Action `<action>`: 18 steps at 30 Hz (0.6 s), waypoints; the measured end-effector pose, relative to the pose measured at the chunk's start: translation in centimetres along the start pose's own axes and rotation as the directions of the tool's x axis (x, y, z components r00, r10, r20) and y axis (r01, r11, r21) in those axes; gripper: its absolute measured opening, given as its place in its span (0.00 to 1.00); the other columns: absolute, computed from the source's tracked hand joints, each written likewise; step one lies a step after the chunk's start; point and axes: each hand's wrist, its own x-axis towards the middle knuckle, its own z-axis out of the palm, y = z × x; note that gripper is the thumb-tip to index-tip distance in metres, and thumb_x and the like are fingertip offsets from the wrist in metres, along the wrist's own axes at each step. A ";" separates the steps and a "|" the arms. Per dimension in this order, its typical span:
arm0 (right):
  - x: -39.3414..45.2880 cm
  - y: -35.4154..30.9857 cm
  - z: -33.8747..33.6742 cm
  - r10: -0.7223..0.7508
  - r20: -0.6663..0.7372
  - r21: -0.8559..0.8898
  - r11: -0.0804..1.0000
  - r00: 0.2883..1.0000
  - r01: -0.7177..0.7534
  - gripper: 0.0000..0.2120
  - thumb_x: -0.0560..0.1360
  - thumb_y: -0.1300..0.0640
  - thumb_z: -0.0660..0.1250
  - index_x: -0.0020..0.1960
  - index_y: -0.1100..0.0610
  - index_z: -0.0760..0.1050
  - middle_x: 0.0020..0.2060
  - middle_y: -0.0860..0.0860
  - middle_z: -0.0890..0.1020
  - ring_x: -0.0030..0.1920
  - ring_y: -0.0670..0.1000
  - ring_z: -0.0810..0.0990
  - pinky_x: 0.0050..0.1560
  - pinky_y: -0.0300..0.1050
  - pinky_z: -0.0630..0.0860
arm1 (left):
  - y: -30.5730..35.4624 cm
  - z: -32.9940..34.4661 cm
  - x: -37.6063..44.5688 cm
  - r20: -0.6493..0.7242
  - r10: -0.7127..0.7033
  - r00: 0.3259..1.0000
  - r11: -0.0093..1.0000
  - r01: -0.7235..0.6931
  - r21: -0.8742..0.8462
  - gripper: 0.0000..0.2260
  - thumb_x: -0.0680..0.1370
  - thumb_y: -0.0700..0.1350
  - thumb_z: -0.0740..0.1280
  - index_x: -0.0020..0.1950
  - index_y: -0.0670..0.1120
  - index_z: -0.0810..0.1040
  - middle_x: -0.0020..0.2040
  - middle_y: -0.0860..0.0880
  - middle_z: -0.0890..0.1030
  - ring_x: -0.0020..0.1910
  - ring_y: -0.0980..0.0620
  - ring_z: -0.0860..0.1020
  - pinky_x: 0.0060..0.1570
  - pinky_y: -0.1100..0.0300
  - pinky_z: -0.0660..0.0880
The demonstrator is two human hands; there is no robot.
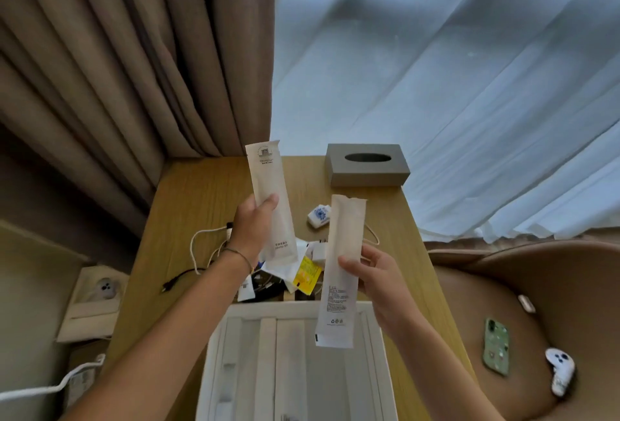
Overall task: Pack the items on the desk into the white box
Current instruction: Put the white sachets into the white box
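Two long white paper packets were held upright above the desk. One packet, printed "DENTAL KIT" near its lower end, was pinched in the left hand, rising above the thumb. The other packet, small print facing out, was clasped at its middle by the right hand, its lower end hanging below the fingers over the white box.

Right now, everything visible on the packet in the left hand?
The long white packet looks like matte paper, sealed and flat, with a small logo printed near its top and "DENTAL KIT" near its bottom. It is held upright above the desk, tilted slightly left. The left hand pinches its middle, thumb on the printed face. Nothing else touches it.
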 end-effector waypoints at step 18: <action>-6.0 11.4 1.3 0.246 -0.119 -0.340 0.900 0.962 -0.272 0.10 0.75 0.63 0.74 0.56 0.57 0.82 0.49 0.52 0.88 0.49 0.51 0.87 0.55 0.53 0.83 | -7.7 -8.3 -11.0 0.015 -0.099 0.995 0.995 0.099 0.024 0.04 0.80 0.44 0.68 0.49 0.53 0.81 0.47 0.56 0.85 0.46 0.57 0.83 0.46 0.57 0.78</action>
